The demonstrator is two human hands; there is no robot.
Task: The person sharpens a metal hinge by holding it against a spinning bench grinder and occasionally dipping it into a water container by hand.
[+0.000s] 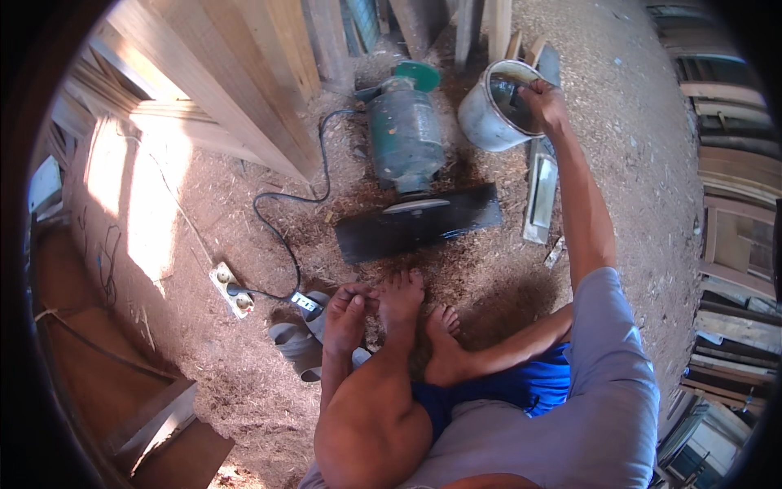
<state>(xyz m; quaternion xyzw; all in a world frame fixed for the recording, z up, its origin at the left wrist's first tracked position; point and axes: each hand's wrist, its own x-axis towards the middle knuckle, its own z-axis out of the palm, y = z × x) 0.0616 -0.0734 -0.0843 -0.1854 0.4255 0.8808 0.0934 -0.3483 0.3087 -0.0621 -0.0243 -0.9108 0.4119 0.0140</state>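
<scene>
My right hand (544, 106) reaches out to the white bucket (498, 122), its fingers closed at the bucket's mouth. A small dark piece (515, 96) shows at the fingertips; its kind is not clear. Some dark liquid seems to be inside the bucket. My left hand (345, 316) is beside my left foot, thumb and fingers pressed together; what they hold, if anything, is too small to make out. Ahead of my feet stands a worn green electric motor (405, 134) with a pale grinding disc (415, 206) on its near end. A dark board (419, 224) lies across at the disc.
A black cable (281, 232) runs from the motor to a white power strip (232, 289) on the left. Sandals (297, 346) lie by my left hand. Timber planks (236, 81) lean at the back left. Wood pieces (737, 204) are stacked along the right. Shavings cover the ground.
</scene>
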